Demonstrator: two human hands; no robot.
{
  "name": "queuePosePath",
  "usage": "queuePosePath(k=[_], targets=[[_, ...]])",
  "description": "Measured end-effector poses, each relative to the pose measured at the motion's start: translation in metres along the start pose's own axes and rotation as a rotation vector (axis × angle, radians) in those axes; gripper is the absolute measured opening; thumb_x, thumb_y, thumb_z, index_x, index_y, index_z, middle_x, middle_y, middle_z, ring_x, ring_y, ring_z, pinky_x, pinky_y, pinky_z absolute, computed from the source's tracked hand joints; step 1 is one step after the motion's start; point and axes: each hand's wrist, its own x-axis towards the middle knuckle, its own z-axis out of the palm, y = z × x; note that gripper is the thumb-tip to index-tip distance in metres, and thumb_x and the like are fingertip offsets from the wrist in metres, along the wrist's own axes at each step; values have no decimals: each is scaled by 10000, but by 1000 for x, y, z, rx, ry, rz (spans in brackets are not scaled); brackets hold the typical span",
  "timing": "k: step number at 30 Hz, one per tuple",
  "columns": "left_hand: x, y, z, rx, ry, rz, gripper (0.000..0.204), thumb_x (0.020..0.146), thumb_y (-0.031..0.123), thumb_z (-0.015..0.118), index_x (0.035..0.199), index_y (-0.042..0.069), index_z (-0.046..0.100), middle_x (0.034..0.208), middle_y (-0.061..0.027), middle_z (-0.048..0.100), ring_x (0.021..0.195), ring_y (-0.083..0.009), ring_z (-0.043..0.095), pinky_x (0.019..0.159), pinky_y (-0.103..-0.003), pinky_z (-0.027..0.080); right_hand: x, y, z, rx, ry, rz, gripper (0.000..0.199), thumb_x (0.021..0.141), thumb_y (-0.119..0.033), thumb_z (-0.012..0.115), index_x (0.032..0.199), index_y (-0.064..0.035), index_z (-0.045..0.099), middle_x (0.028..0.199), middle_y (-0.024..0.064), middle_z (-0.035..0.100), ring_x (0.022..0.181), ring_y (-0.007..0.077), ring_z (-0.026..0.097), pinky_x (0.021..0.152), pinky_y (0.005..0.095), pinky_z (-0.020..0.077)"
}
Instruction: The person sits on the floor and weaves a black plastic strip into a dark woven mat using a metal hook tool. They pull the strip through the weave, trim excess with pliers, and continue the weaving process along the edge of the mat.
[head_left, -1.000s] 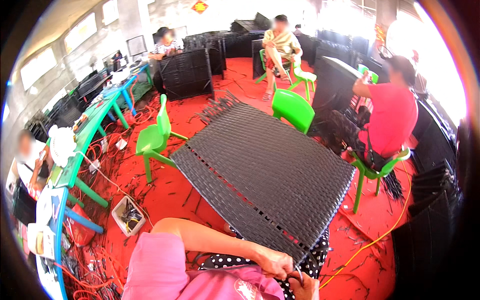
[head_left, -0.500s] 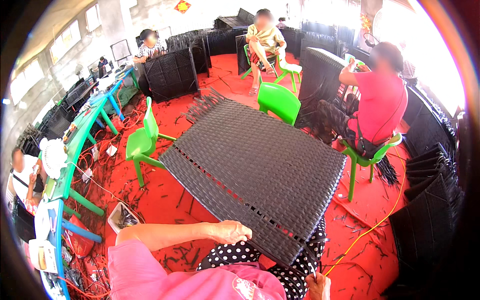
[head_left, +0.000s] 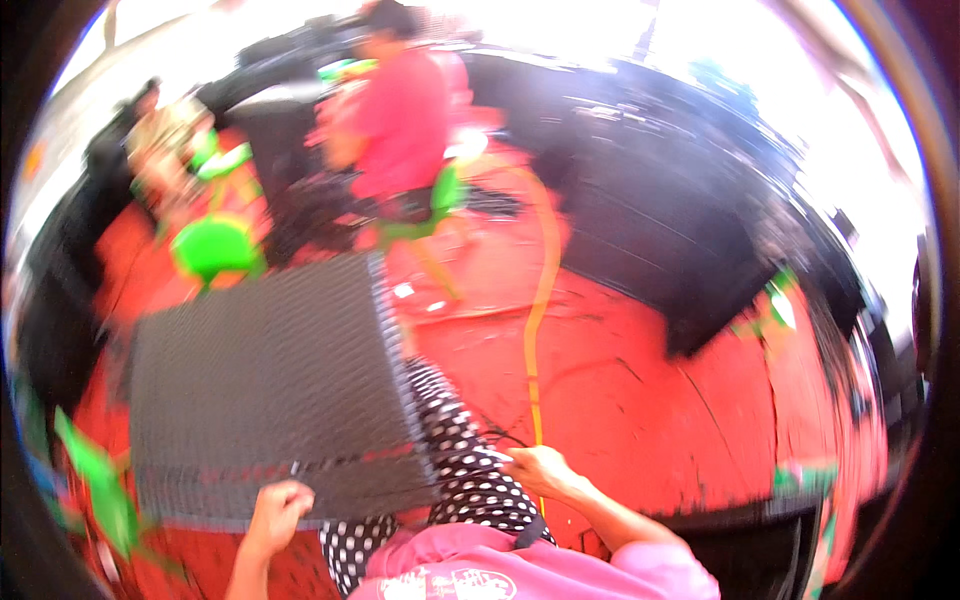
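Note:
A black woven panel (head_left: 270, 390) lies slanted across my lap, with a row of gaps running along its near part. At its near edge is my left hand (head_left: 283, 510), closed in a fist; what its fingers hold is hidden. My right hand (head_left: 545, 472) is to the right of the panel, above my knee, closed on a thin strip (head_left: 493, 455) that shows as a blurred light streak. My polka-dot trousers (head_left: 465, 440) show between the panel and that hand. The whole view is smeared by motion.
A person in a red top (head_left: 405, 120) sits beyond the panel, another person (head_left: 165, 140) farther left. A green chair (head_left: 215, 248) stands behind the panel, another green chair (head_left: 100, 485) at left. Dark panels (head_left: 660, 210) line the right. A yellow cable (head_left: 540, 330) crosses the red floor (head_left: 640, 430).
My view has swung to the right, so the panel and the people now appear farther left. My left hand has shifted along the near edge; my right hand has moved up and out beside the panel.

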Motion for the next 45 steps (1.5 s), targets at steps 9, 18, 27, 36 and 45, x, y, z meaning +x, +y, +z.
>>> queuePosePath(k=[9, 18, 27, 36, 45], targets=[[25, 26, 66, 375, -315, 220, 269, 921, 370, 514, 913, 110, 585, 732, -165, 595, 710, -376, 595, 622, -490, 462, 6, -71, -34, 580, 74, -3, 210, 915, -62, 522, 1062, 59, 609, 775, 104, 635, 499, 148, 594, 462, 309, 497], [46, -8, 128, -202, -584, 384, 220, 753, 197, 616, 707, -16, 585, 658, -175, 576, 677, -318, 592, 601, -421, 444, 15, -73, 42, 126, -357, -339, 291, 896, -315, 571, 930, -46, 678, 727, 153, 650, 626, 233, 632, 605, 396, 487], [7, -25, 45, 17, -356, 40, 205, 855, 273, 621, 915, 89, 688, 766, -95, 662, 743, -237, 632, 673, -380, 458, 22, -73, 20, 326, -533, -30, 341, 932, -379, 519, 965, -78, 675, 734, 63, 658, 578, 167, 578, 556, 350, 469], [-11, -27, 36, 162, -220, -2, 219, 847, 293, 609, 824, 78, 646, 770, -107, 647, 772, -298, 627, 667, -425, 457, 19, -78, 25, 468, -506, 93, 369, 944, -402, 498, 983, -79, 670, 742, 40, 656, 566, 155, 561, 538, 325, 459], [-4, -13, 66, 20, -314, 55, 222, 811, 263, 583, 863, 67, 673, 780, -128, 656, 825, -313, 643, 732, -449, 487, 26, -86, -2, 1196, -106, 429, 396, 955, -425, 477, 1001, -80, 665, 749, 17, 654, 554, 142, 543, 520, 300, 449]])
